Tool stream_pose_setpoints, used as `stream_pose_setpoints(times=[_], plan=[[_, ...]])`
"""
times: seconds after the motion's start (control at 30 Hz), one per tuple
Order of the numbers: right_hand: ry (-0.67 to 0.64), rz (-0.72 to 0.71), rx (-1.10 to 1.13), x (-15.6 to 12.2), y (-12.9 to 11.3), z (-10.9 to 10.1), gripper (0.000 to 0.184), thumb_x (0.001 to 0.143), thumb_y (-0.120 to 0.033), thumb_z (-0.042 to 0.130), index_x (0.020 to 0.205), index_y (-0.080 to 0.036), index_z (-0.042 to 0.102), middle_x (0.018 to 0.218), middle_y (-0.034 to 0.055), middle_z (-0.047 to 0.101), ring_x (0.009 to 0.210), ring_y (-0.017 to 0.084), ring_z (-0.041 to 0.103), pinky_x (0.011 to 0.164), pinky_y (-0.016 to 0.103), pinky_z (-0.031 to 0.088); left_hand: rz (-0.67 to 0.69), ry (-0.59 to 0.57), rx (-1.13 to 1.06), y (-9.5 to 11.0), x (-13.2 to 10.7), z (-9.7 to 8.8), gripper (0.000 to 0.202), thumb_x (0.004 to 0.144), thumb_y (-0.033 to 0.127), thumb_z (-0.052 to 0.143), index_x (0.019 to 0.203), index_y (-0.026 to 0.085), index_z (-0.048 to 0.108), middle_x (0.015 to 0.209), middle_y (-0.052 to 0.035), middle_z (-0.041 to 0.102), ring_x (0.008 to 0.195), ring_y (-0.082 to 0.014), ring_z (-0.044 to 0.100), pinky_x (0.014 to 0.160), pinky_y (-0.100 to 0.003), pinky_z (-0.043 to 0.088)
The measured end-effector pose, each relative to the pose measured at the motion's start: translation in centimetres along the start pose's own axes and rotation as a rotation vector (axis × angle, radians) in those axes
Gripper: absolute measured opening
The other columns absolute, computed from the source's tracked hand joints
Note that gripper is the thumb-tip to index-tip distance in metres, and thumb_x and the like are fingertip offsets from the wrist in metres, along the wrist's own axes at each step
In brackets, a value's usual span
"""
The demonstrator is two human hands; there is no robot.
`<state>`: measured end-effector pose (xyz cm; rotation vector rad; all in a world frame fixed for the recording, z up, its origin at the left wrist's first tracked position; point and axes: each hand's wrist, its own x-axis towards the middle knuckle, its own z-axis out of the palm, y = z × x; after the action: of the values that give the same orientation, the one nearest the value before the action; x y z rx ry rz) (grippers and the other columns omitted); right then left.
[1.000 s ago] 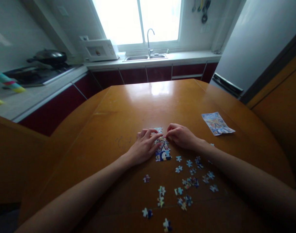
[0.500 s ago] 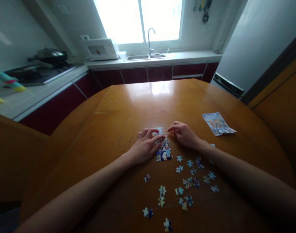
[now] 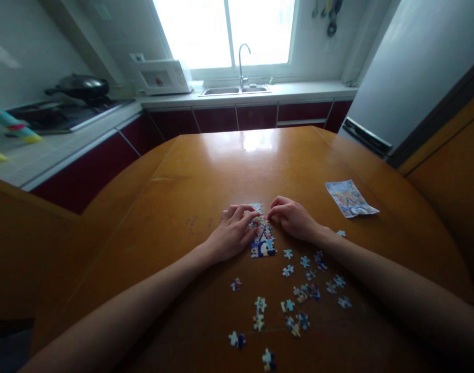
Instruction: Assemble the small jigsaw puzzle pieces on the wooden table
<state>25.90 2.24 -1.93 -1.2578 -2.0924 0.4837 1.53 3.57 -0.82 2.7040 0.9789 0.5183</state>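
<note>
A partly joined jigsaw puzzle (image 3: 263,247) lies flat on the wooden table, a narrow strip of blue, white and mixed colours. Across its left side rests my left hand (image 3: 233,232), palm down with fingers spread, covering part of the strip. My right hand (image 3: 293,217) is at the strip's right edge, its fingers curled together and the tips touching or very close to that edge. Whatever those fingertips may hold is too small and hidden to make out. Nearest to it on the table is a loose puzzle piece (image 3: 288,253), light blue.
Several loose pieces lie nearer to me, among them a light blue one (image 3: 288,270), a lone dark one (image 3: 235,284) and a joined pair (image 3: 259,313). A creased picture sheet (image 3: 351,199) lies at the right. Beyond the table (image 3: 205,171) are a sink (image 3: 221,91) and a stove.
My right hand has moved slightly toward me, its fingertips coming to the puzzle's right edge and curling closer together. My left hand stays nearly in place on the puzzle.
</note>
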Motion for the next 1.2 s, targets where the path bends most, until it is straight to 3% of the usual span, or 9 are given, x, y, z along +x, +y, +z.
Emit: stream_pose_setpoints(times=[0.1,0.4,0.53,1.2], plan=[[0.001,0.001,-0.005,-0.01,0.04,0.03,0.024,0.085,-0.008,0.060,0.084,-0.024,0.078,0.097,0.0052,0.065,0.086,0.017,0.061,0.081,0.032,0.048,-0.012,0.004,0.002,0.05,-0.02,-0.07,0.035,0.100,0.037,0.053,0.134,0.030,0.054,0.133,-0.0071,0.053,0.121,-0.0290,0.042,0.107,-0.051,0.038],[0.006,0.009,0.008,0.07,0.17,0.03,0.027,0.085,-0.006,0.058,0.083,-0.024,0.077,0.097,0.0046,0.066,0.087,0.017,0.061,0.081,0.031,0.048,0.034,0.003,0.027,-0.13,-0.15,0.18,0.032,0.102,0.041,0.052,0.133,0.039,0.060,0.138,-0.0058,0.049,0.124,-0.0297,0.040,0.107,-0.055,0.038],[0.014,0.029,0.051,0.20,0.24,0.05,0.030,0.082,-0.001,0.055,0.081,-0.023,0.076,0.096,0.0043,0.067,0.086,0.017,0.062,0.082,0.031,0.049,0.038,-0.001,0.040,-0.20,-0.11,0.16,0.032,0.102,0.041,0.051,0.133,0.038,0.061,0.138,-0.0061,0.049,0.123,-0.0300,0.040,0.107,-0.056,0.038],[-0.042,-0.005,-0.038,0.18,-0.30,-0.34,0.024,0.087,-0.010,0.058,0.087,-0.023,0.078,0.098,0.0053,0.066,0.090,0.017,0.061,0.083,0.031,0.047,0.043,0.027,0.027,-0.22,-0.07,0.27,0.030,0.102,0.039,0.052,0.130,0.036,0.062,0.135,-0.0067,0.050,0.124,-0.0299,0.041,0.107,-0.055,0.038]])
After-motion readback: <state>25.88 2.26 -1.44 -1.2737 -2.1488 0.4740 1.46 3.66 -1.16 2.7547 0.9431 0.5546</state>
